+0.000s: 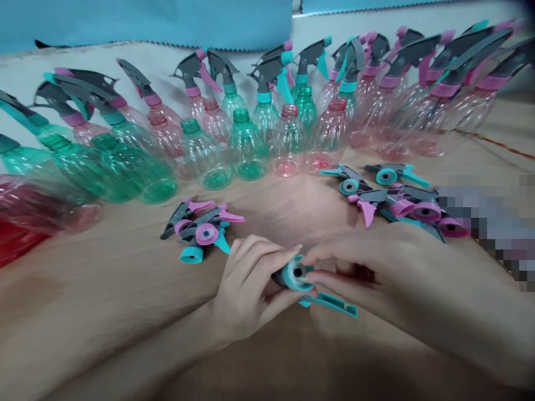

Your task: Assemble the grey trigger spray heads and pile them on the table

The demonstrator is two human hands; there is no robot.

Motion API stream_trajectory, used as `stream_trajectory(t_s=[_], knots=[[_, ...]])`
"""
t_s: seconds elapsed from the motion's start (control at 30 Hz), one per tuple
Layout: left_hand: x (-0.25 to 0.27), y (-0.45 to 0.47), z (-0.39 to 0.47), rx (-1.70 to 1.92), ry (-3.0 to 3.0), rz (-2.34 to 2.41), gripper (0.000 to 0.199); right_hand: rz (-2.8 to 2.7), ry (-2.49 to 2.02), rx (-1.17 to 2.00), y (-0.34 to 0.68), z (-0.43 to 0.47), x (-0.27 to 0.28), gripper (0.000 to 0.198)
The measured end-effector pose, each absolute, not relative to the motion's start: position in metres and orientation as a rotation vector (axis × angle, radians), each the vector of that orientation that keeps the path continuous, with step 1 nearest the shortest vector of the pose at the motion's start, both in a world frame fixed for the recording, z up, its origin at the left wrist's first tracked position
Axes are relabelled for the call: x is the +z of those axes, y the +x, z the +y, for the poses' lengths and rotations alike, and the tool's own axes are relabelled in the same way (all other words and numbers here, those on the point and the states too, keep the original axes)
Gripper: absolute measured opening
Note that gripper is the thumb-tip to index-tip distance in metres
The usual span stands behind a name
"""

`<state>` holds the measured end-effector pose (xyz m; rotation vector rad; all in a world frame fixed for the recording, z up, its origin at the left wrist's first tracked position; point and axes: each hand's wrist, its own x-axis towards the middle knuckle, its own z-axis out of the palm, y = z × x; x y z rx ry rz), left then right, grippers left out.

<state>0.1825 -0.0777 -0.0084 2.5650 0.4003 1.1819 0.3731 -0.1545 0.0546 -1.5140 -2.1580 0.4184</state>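
My left hand (pixel 244 284) is closed around a trigger spray head (pixel 334 303) with a grey body, a teal collar and a teal lever. The collar's open end faces up toward me, and a dark hole shows in its middle. At that opening, the thumb and finger of my right hand (pixel 371 264) are pinched. Something small and pale is by the right fingertips, too small to make out. Left of my hands lies a small pile of loose spray heads (pixel 207 234) with pink and teal collars. A second pile of spray heads (pixel 424 211) lies beyond my right hand.
Clear bottles without heads, some green (pixel 248 147) and some pink (pixel 288 145), stand across the table (pixel 137 295). Behind them are several bottles with spray heads fitted (pixel 384 106). Red material (pixel 20 236) lies at the left edge. A twisted cord (pixel 497 143) runs at the right.
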Motion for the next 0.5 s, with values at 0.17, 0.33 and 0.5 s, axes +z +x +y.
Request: stream_trajectory(t_s=[0.17,0.33,0.5], knots=[[-0.008,0.182,-0.081,1.267,2.634,0.425,0.034,-2.089,-1.598,0.432,0.362,-0.16,0.049,0.013],[-0.01,0.181,-0.079,1.255,2.636,0.396,0.034,-2.105,-1.459,0.474,0.368,-0.154,0.055,0.008],[-0.011,0.181,-0.078,1.225,2.603,0.362,0.034,-2.262,-1.466,0.538,0.377,-0.148,0.064,0.012]])
